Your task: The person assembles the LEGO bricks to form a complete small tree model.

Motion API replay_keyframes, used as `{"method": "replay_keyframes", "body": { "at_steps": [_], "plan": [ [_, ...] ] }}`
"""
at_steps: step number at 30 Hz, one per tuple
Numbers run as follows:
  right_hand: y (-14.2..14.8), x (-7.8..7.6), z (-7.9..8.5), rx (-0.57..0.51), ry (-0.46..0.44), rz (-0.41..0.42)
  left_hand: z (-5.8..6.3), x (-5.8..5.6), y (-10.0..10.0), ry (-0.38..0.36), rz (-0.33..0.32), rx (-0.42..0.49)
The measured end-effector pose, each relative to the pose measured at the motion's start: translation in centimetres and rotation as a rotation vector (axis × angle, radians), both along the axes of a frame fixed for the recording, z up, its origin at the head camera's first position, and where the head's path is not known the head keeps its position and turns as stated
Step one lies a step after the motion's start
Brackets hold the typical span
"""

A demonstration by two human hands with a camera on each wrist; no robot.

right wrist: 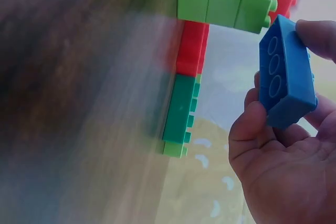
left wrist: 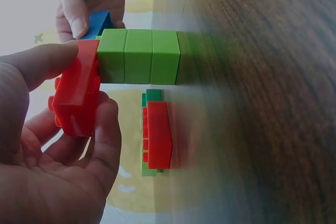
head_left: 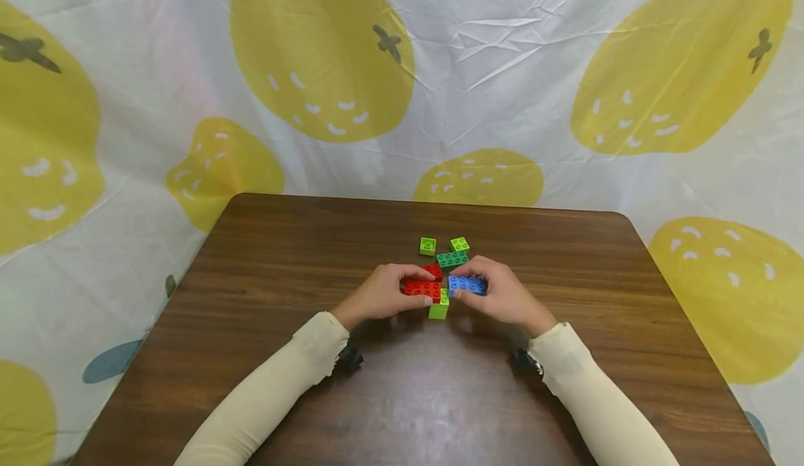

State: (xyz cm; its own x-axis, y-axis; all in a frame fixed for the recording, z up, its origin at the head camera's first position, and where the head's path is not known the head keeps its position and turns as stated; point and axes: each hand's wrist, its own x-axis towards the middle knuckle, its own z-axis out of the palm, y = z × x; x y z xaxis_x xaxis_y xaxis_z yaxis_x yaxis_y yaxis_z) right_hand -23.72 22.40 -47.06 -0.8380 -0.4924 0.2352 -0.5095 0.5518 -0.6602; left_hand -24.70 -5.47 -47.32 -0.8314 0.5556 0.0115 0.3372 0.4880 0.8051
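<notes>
Three light green toy building blocks stand upright in a stack [head_left: 438, 310] on the table. My left hand [head_left: 384, 295] grips a red building block [head_left: 422, 289] between thumb and fingers, its right end overlapping the left part of the stack's top. To the right, my right hand [head_left: 504, 297] pinches a blue building block [head_left: 466, 284], studs up. In the right wrist view, the hollow underside of the blue block [right wrist: 275, 72] shows, its near end close to the stack's top studs. Just behind the stack lies a second red block [head_left: 434, 271].
A dark green block [head_left: 451, 259] lies behind the second red one. Farther back are two small light green blocks, one upside down [head_left: 428, 245] and one with studs up [head_left: 460, 244]. The brown wooden table [head_left: 301, 243] ends against a lemon-print cloth [head_left: 352, 166].
</notes>
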Motion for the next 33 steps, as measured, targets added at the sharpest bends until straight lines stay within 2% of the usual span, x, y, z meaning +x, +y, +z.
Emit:
{"method": "replay_keyframes", "body": {
  "at_steps": [8,22,33],
  "plan": [
    [-0.5,0.5,0.3,-0.016,0.049,-0.01,0.2,0.1,0.0,0.002,0.001,0.0],
    [-1.4,0.8,0.4,0.007,-0.004,0.029,0.2,0.1,0.0,-0.003,0.001,-0.006],
    [-1.3,0.7,0.2,0.009,0.028,0.053,0.1,0.0,0.0,-0.007,0.006,-0.02]
  ]
}}
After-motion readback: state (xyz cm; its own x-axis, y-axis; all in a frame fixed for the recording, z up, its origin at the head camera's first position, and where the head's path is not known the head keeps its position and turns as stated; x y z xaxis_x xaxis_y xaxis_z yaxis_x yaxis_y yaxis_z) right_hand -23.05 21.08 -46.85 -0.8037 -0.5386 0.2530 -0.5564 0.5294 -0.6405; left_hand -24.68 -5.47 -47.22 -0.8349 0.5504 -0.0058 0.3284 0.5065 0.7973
